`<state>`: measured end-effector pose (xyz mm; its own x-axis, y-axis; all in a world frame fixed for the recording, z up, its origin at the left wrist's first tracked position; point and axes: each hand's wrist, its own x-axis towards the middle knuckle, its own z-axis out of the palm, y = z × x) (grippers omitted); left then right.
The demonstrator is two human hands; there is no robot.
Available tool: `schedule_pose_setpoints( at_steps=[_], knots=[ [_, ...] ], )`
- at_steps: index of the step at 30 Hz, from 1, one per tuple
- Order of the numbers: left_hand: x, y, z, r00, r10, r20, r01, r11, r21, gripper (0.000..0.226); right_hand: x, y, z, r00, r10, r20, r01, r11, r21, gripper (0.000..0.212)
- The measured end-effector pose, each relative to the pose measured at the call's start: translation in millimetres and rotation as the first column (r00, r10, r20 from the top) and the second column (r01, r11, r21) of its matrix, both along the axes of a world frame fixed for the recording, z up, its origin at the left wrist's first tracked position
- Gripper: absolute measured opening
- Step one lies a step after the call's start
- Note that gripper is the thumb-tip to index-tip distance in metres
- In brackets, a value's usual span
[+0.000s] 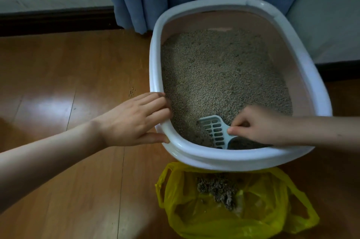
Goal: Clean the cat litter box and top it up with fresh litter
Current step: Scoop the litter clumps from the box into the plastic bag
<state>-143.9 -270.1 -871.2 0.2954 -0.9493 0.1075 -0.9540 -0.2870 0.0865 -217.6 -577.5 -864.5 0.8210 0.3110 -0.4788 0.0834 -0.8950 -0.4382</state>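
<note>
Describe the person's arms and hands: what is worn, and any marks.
Both forearms are bare up to the frame edges, with no sleeves in view. The left hand and right hand wear no gloves, rings, watch or bracelet. No markings are visible.

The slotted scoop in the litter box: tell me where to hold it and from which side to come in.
Hold the scoop by its narrow handle, at its near right end, as the right hand pinches it now. Come from the right, over the box's near rim: the slotted blade points left into the litter and must stay free. The left hand rests on the left rim.
</note>
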Motion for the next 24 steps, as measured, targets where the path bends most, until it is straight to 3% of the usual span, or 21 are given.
schedule_pose_setpoints(
  at_steps=[2, 6, 10, 15, 18, 20, 24],
  knots=[
    [0, 0, 0, 1.000, 0.006, -0.005, -0.006, 1.000, -0.005, 0.055, -7, 3, -10, 0.988, -0.138, -0.072, 0.147, 0.980, 0.132, 0.039],
    [0, 1, -1, 0.999, 0.019, -0.036, -0.020, 0.999, -0.026, 0.054, -8, 7, -8, 0.920, -0.288, -0.266, 0.360, 0.888, 0.286, 0.029],
    [1, 2, -2, 0.998, 0.005, -0.067, -0.008, 0.999, -0.051, 0.055, -5, 16, -5, 0.868, -0.344, -0.359, 0.460, 0.828, 0.319, 0.033],
    [1, 2, -2, 0.998, -0.001, -0.065, -0.004, 0.998, -0.068, 0.052, 3, 18, -1, 0.823, -0.442, -0.356, 0.554, 0.761, 0.337, 0.032],
    [1, 3, -1, 0.999, 0.002, -0.051, -0.005, 0.999, -0.049, 0.054, 11, 15, 11, 0.811, -0.463, -0.357, 0.569, 0.767, 0.298, 0.031],
    [1, 3, -2, 0.999, 0.002, -0.046, -0.004, 0.999, -0.046, 0.053, 21, 10, 23, 0.776, -0.436, -0.455, 0.571, 0.792, 0.215, 0.032],
    [2, 3, -1, 0.999, 0.001, -0.054, -0.003, 0.999, -0.043, 0.053, 39, -7, 50, 0.539, -0.415, -0.732, 0.664, 0.745, 0.067, 0.031]
  ],
)
